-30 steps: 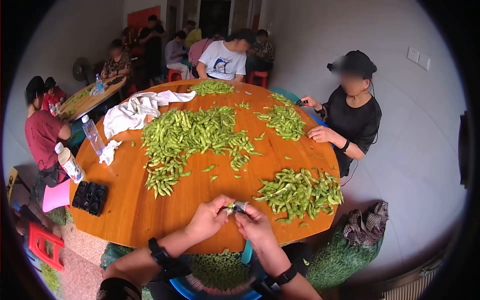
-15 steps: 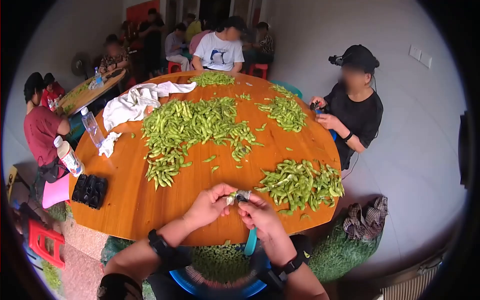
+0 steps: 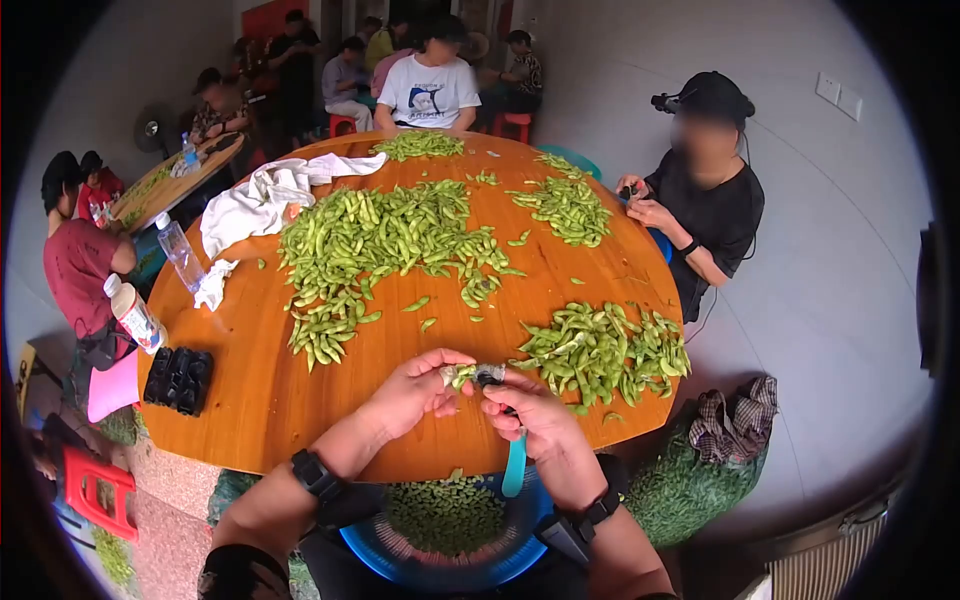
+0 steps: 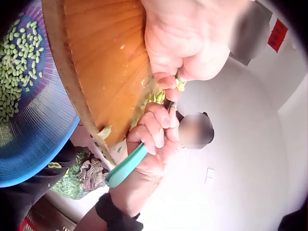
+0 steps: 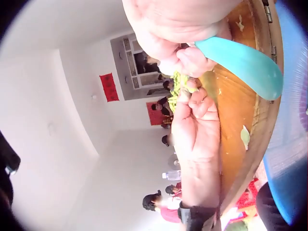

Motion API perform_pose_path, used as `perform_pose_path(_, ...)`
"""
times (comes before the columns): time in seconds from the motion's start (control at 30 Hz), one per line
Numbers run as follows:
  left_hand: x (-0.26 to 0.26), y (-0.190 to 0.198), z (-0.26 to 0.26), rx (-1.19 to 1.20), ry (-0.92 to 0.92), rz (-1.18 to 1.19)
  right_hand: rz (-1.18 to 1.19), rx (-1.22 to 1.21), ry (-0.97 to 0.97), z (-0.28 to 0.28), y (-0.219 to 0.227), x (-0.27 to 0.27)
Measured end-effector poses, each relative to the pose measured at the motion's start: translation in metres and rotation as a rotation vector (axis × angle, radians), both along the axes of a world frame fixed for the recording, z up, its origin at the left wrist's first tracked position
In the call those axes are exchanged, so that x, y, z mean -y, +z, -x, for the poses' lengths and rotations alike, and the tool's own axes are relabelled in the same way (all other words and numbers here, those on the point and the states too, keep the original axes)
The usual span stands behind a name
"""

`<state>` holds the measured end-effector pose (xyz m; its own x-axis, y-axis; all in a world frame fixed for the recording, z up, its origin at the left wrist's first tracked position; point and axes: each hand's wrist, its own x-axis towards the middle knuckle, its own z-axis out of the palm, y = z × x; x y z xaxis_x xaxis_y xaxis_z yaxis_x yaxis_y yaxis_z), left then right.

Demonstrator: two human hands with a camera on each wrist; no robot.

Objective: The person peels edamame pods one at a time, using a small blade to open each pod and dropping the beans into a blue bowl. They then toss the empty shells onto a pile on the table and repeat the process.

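My left hand (image 3: 415, 390) pinches a green soybean pod (image 3: 460, 376) between thumb and fingertips, above the near edge of the table. Close beside it, my right hand (image 3: 535, 410) grips a teal-handled tool (image 3: 514, 465), its handle slanting down out of the fist. The tool's dark front end is at the pod, mostly covered by fingers. In the left wrist view the right hand's fingers (image 4: 156, 127) curl round the handle. The right wrist view shows the left palm turned up, fingertips meeting the right hand's at the pod. Below the hands, a blue basin (image 3: 365, 545) contains many shelled beans (image 3: 445, 515).
Piles of pods (image 3: 375, 240) cover the middle of the round wooden table (image 3: 240, 400), with another pile (image 3: 605, 355) near my right. Bottles (image 3: 135, 312), a white cloth (image 3: 260, 210) and a black tray (image 3: 178, 380) stand left. A person (image 3: 715, 200) sits at the right.
Both hands have risen slightly in the view and stay close together. The teal handle now hangs more upright and shows more. The person at right has brought both hands together.
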<state>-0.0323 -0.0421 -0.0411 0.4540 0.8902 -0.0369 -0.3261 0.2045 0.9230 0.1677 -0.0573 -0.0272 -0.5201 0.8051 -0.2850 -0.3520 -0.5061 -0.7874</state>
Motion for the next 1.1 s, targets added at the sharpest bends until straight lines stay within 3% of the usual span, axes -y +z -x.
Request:
perform_pose_path(0.07,0.002,0.002,-0.003,0.021,0.008,0.076,-0.058,0.067,-0.098,0.006,-0.001,0.003)
perform_pose_path(0.13,0.004,0.001,-0.004,-0.293,0.062,-0.196,-0.095,0.11,-0.157,0.015,-0.005,0.008)
perform_pose_path(0.23,0.006,0.003,-0.005,-0.438,0.1,-0.213,-0.131,0.143,-0.239,0.025,-0.002,0.016)
perform_pose_path(0.37,0.005,-0.002,-0.004,-0.272,0.138,-0.112,-0.209,0.162,-0.356,0.037,0.009,0.022)
perform_pose_path(0.43,0.001,-0.004,-0.001,-0.057,0.126,0.037,-0.237,0.163,-0.364,0.041,0.008,0.024)
perform_pose_path(0.5,0.001,-0.001,0.0,-0.046,0.134,0.084,-0.298,0.268,-0.36,0.044,0.006,0.026)
perform_pose_path(0.77,0.006,0.002,0.006,-0.124,0.124,0.063,-0.278,0.219,-0.417,0.037,0.011,0.034)
perform_pose_path(0.83,0.015,0.0,0.009,-0.38,0.101,-0.156,-0.243,0.207,-0.526,0.023,0.014,0.028)
perform_pose_path(0.87,0.025,-0.001,0.008,-0.385,0.109,-0.157,-0.262,0.233,-0.53,0.01,0.013,0.023)
perform_pose_path(0.93,0.046,0.002,0.006,-0.696,0.092,-0.521,-0.244,0.284,-0.538,-0.015,0.008,0.013)
perform_pose_path(0.97,0.048,0.006,0.009,-0.701,0.1,-0.521,-0.213,0.313,-0.541,-0.026,0.005,0.008)
perform_pose_path(1.03,0.048,0.012,0.017,-1.095,0.247,-1.103,-0.19,0.303,-0.544,-0.038,0.001,0.005)
perform_pose_path(1.07,0.038,0.019,0.025,-1.127,0.267,-1.022,-0.196,0.312,-0.533,-0.04,0.0,0.006)
perform_pose_path(1.1,0.024,0.017,0.036,-1.238,0.423,-1.039,-0.2,0.321,-0.522,-0.041,-0.002,0.007)
